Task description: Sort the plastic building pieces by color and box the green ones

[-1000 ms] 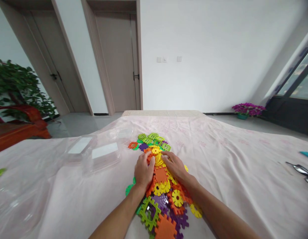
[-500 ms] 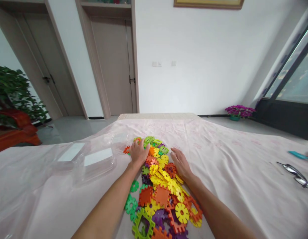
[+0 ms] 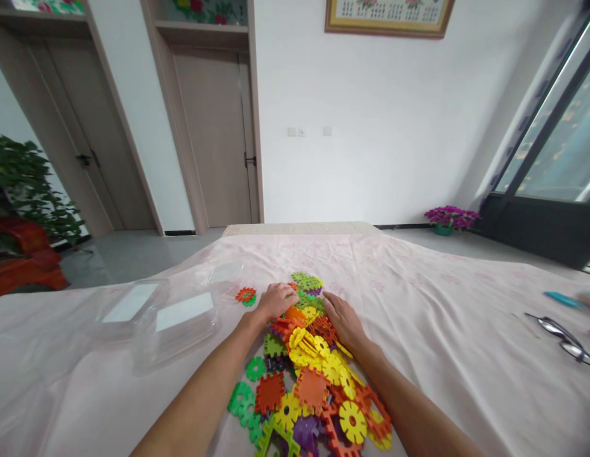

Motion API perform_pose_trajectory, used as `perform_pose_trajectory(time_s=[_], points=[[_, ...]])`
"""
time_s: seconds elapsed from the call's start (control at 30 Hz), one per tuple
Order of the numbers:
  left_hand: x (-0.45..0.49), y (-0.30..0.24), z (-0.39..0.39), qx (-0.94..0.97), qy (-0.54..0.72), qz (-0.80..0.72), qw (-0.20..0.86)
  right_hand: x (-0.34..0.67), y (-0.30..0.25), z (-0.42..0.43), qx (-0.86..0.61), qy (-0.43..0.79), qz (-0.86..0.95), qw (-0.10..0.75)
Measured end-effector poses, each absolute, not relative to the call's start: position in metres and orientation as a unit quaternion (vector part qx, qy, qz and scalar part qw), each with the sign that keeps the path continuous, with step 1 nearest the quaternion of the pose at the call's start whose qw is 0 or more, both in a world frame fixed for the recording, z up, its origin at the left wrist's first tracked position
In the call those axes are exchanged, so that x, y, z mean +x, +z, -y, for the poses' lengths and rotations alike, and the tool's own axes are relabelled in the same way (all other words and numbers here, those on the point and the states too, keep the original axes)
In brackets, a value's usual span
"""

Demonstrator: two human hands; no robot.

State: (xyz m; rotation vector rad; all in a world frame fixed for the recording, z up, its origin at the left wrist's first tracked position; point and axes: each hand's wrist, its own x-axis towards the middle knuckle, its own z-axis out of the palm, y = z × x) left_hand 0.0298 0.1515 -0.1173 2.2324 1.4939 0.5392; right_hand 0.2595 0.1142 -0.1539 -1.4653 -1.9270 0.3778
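A long heap of plastic building pieces lies on the pink cloth (image 3: 442,330), running away from me. It holds yellow notched discs (image 3: 352,421), orange toothed squares (image 3: 312,388), purple pieces (image 3: 308,433) and green toothed pieces (image 3: 274,344). My left hand (image 3: 277,301) rests against the heap's far left side, its fingers pointing inward over the pieces. Along the right side lies my right hand (image 3: 343,319), fingers stretched out and touching the edge. Neither hand visibly grips a piece. An orange toothed piece (image 3: 246,294) sits apart, left of my left hand.
Clear plastic boxes (image 3: 180,336) with white labels stand on the left of the cloth. Glasses (image 3: 564,336) and a blue object (image 3: 563,299) lie at the far right. Beyond the table are a wall, doors, a red wooden chair (image 3: 25,257) and potted purple flowers (image 3: 449,218).
My left hand has moved right and nearer, leaving the orange piece and a green one apart on the left. The far pieces are pushed closer together. The view has tilted up slightly.
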Motion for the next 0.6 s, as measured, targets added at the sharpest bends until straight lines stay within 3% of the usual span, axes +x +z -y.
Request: perform_pose_trajectory(time_s=[0.2,0.3,0.43,0.6], points=[[0.021,-0.076,-0.093,0.826,0.250,-0.421,0.278,0.261,-0.148,-0.109,-0.527,0.243,0.722,0.377],[0.016,-0.065,-0.045,0.865,0.189,-0.394,0.246,0.266,-0.144,-0.107,-0.491,0.302,0.721,0.386],[0.020,-0.085,0.034,0.894,0.178,-0.358,0.205,0.275,-0.135,-0.101,-0.447,0.373,0.725,0.368],[0.033,-0.122,0.083,0.890,0.173,-0.383,0.178,0.265,-0.126,-0.076,-0.486,0.310,0.743,0.340]])
